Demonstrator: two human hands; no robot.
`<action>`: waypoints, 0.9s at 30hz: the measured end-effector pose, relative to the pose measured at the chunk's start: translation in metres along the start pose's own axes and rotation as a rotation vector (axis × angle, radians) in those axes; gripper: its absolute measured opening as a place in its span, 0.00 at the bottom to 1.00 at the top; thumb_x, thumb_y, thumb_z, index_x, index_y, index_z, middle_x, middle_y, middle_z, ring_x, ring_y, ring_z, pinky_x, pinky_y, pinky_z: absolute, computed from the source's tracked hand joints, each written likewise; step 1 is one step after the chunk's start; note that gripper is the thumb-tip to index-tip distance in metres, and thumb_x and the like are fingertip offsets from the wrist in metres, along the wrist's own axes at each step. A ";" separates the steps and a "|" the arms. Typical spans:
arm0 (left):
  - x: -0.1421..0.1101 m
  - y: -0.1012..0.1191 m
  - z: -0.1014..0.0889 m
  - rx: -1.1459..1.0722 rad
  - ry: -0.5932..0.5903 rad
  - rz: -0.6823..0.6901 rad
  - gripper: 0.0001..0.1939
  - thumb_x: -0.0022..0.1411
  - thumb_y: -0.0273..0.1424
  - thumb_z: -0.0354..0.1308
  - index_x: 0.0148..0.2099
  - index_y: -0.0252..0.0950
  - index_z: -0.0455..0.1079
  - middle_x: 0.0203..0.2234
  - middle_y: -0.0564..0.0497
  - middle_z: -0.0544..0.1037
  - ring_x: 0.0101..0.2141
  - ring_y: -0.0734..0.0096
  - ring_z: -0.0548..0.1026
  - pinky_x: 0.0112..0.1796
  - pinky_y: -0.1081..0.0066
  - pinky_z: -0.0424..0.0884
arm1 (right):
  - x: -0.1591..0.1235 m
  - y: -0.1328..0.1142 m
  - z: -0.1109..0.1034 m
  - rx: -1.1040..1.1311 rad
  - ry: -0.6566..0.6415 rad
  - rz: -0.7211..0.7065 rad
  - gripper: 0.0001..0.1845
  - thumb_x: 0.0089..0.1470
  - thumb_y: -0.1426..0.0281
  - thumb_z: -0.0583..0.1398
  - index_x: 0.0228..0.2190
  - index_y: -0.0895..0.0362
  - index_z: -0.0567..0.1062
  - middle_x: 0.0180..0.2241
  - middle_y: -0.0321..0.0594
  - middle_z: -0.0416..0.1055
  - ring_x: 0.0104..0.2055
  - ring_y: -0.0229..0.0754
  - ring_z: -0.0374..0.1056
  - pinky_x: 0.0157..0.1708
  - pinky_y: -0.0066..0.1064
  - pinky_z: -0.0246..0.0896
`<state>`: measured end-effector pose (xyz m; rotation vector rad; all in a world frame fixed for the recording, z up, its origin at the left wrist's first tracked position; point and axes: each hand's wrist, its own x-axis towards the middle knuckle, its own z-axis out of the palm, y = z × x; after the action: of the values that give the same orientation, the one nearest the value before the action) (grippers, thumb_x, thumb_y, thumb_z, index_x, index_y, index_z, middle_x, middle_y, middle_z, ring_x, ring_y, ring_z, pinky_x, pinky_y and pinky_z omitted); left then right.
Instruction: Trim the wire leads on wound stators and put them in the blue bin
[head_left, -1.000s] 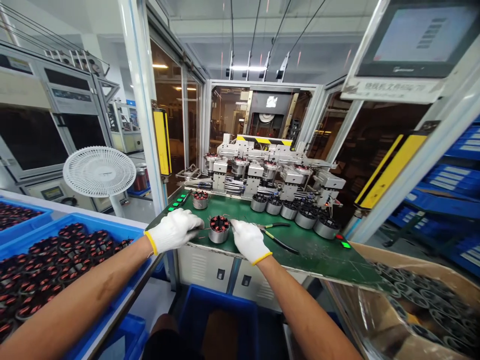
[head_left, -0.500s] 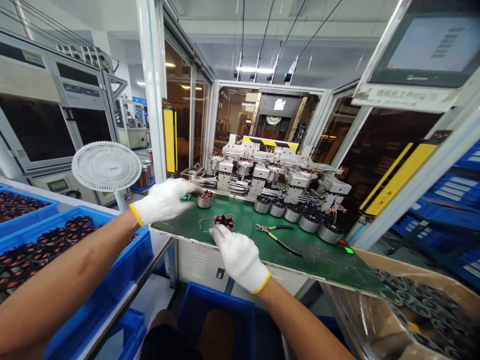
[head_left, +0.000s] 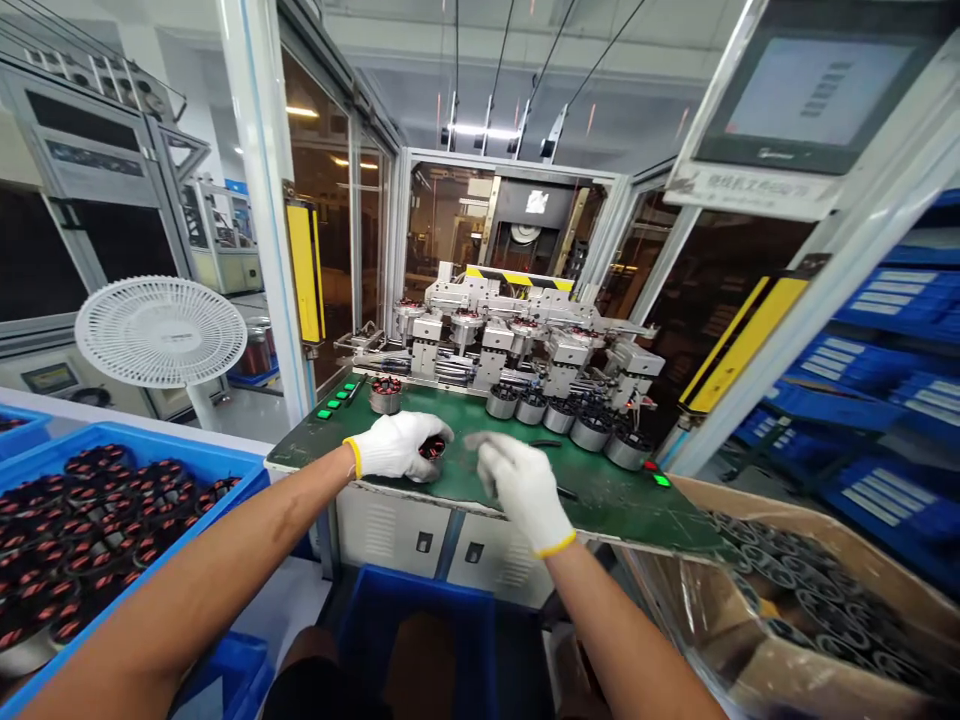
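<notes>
Left hand: white knit glove, yellow cuff, fingers curled over the stator's left side and touching it; whether it grips, cannot tell.

Right hand: gloved, fingers loosely apart and blurred, raised just right of the stator, touching nothing visible.

Stator: wound stator, red-and-black coils, partly hidden by the left fingers, on the green workbench.

Bench: second wound stator beyond the hands; pliers mostly behind the right hand; steel fixtures in a row.

Sides: blue crate of stators at left; cardboard box of stator cores at right.
</notes>
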<state>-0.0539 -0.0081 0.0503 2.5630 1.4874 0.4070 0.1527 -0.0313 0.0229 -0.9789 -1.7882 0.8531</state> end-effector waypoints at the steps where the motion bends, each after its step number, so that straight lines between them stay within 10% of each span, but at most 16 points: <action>1: -0.001 0.001 0.001 -0.024 0.008 -0.021 0.26 0.47 0.41 0.60 0.51 0.46 0.67 0.41 0.54 0.76 0.40 0.64 0.75 0.35 0.72 0.69 | 0.011 0.002 -0.006 0.149 0.019 0.077 0.16 0.55 0.62 0.53 0.37 0.59 0.73 0.15 0.27 0.55 0.15 0.31 0.51 0.15 0.24 0.47; 7: -0.001 0.008 0.013 -0.010 0.090 -0.104 0.31 0.44 0.39 0.62 0.53 0.45 0.65 0.47 0.52 0.75 0.44 0.59 0.74 0.40 0.67 0.69 | 0.042 0.023 -0.007 0.324 0.095 0.248 0.21 0.54 0.59 0.52 0.41 0.61 0.71 0.25 0.37 0.69 0.16 0.30 0.58 0.13 0.22 0.48; 11: 0.000 0.007 0.020 0.031 0.118 -0.147 0.35 0.43 0.40 0.62 0.56 0.46 0.61 0.47 0.52 0.74 0.45 0.58 0.74 0.39 0.66 0.70 | 0.039 0.034 0.007 -0.061 -0.202 0.239 0.12 0.53 0.69 0.51 0.33 0.60 0.72 0.23 0.36 0.68 0.17 0.31 0.58 0.17 0.22 0.51; 20: 0.002 0.016 0.026 0.219 0.157 -0.101 0.28 0.52 0.48 0.56 0.55 0.48 0.63 0.46 0.49 0.73 0.42 0.56 0.74 0.35 0.66 0.69 | -0.011 0.006 0.024 -0.090 -0.237 0.114 0.11 0.52 0.72 0.50 0.22 0.59 0.69 0.18 0.30 0.59 0.21 0.32 0.53 0.22 0.24 0.47; 27: 0.003 0.025 0.032 0.297 0.234 -0.151 0.17 0.58 0.45 0.53 0.47 0.45 0.69 0.41 0.49 0.72 0.36 0.61 0.73 0.33 0.68 0.66 | -0.045 -0.015 0.069 -0.257 -0.229 -0.035 0.13 0.57 0.72 0.49 0.34 0.57 0.74 0.33 0.38 0.73 0.35 0.38 0.67 0.36 0.26 0.58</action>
<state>-0.0220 -0.0183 0.0273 2.6695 1.9428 0.5158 0.0974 -0.0876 -0.0057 -1.0420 -2.1451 0.7495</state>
